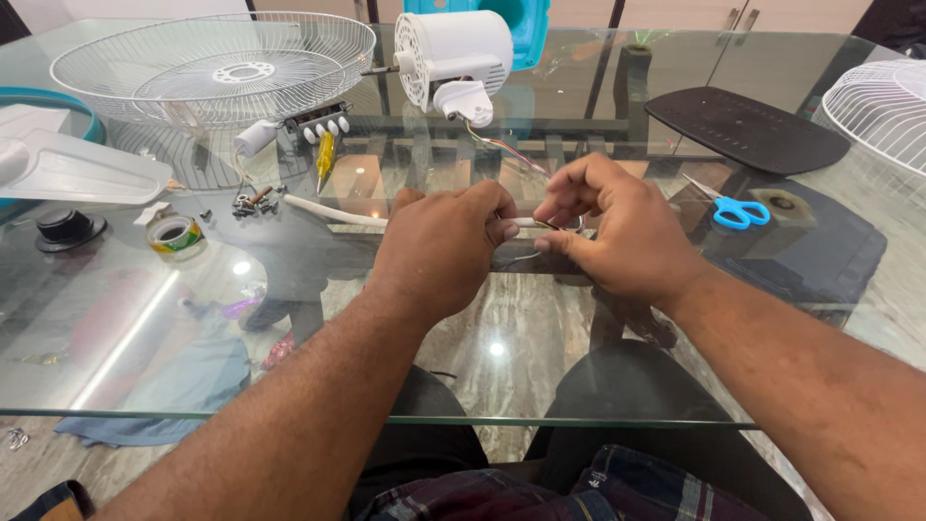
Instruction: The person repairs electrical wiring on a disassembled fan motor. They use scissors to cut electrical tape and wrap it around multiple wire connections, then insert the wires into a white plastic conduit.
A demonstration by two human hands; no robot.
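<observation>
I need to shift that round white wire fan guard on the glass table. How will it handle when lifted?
The fan guard is thin open wire, so probably light for its size. Its wide, shallow dish may flex and feel awkward in one hand. On the glass table it would likely slide easily.

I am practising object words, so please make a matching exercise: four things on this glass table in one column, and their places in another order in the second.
Things:
1. scissors
2. tape roll
3. fan motor
4. white cable

Places:
A. far side of the table, in the middle
B. held in the left hand
C. right of the right hand, near a black base
D. left part of the table, near small screws

Pairs: 1-C, 2-D, 3-A, 4-B
</observation>
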